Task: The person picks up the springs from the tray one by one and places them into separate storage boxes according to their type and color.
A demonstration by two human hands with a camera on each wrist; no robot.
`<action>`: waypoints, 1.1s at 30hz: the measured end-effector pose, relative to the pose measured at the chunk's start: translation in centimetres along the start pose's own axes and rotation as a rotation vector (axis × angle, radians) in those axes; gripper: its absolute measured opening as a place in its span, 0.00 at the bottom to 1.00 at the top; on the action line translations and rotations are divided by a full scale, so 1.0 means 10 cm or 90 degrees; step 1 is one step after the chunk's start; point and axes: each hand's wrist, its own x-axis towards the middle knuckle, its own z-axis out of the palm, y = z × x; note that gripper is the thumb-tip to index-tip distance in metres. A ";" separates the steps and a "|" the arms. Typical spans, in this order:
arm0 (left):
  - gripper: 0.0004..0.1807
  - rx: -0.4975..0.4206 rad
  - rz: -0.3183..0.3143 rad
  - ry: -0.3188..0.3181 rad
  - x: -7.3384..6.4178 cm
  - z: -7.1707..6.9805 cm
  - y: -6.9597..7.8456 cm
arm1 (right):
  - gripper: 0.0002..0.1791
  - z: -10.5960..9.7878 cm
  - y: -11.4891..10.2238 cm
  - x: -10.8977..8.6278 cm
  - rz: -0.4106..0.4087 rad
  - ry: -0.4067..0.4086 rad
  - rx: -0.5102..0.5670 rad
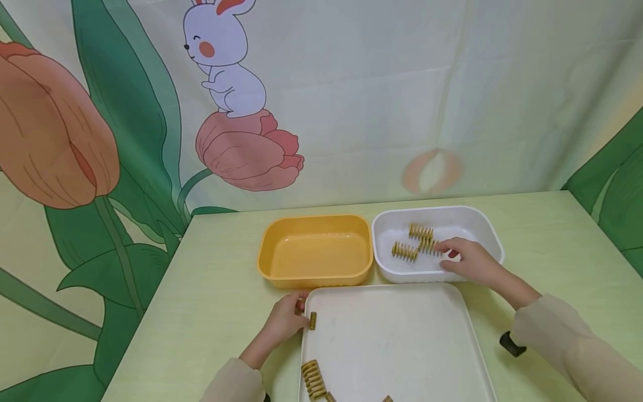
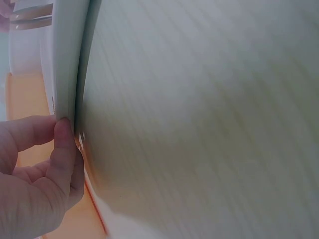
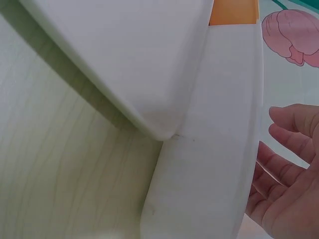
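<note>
Gold-coloured metal is catching the light in the head view, where the nearest spring [image 1: 428, 246] is lying in the white bin [image 1: 467, 223], directly left of the fingertips of the right hand [image 1: 467, 259]. Its long axis is running roughly sideways, one end facing those fingertips; whether they are touching it, I cannot tell. The right hand is clearly the nearer one, hovering over the bin with its thumb parted from its curved fingers. Two other springs [image 1: 404, 252] are lying close by on the far side and to the left. The left hand [image 1: 287, 316] is pinching the rim of the cream tray [image 1: 392, 335], just beside a small spring [image 1: 313, 320] standing lengthwise along the edge. A fat spring [image 1: 313, 379] is resting nearer the person. A yellow bin [image 1: 321, 254] is sitting beside the white one, all on a pale green table [image 1: 226, 262] before a printed curtain [image 1: 351, 84].

In the left wrist view, fingertips are gripping both sides of the tray's rim.

In the right wrist view, the hand is holding its fingers spread beyond the white bin's wall, which is hiding the springs.
</note>
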 end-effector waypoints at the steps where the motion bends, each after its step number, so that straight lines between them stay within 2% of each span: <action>1: 0.24 -0.001 0.000 0.000 0.00 0.00 0.00 | 0.17 0.00 -0.02 0.00 -0.001 0.001 0.002; 7: 0.25 -0.002 0.001 0.001 0.00 0.00 0.00 | 0.16 -0.01 -0.09 -0.02 -0.003 0.009 0.000; 20: 0.26 -0.012 -0.003 0.001 -0.02 -0.01 0.02 | 0.14 0.02 -0.25 -0.02 -0.040 0.028 0.016; 33: 0.26 -0.011 0.002 0.001 -0.02 0.00 0.00 | 0.13 0.10 -0.34 0.01 -0.116 0.035 0.005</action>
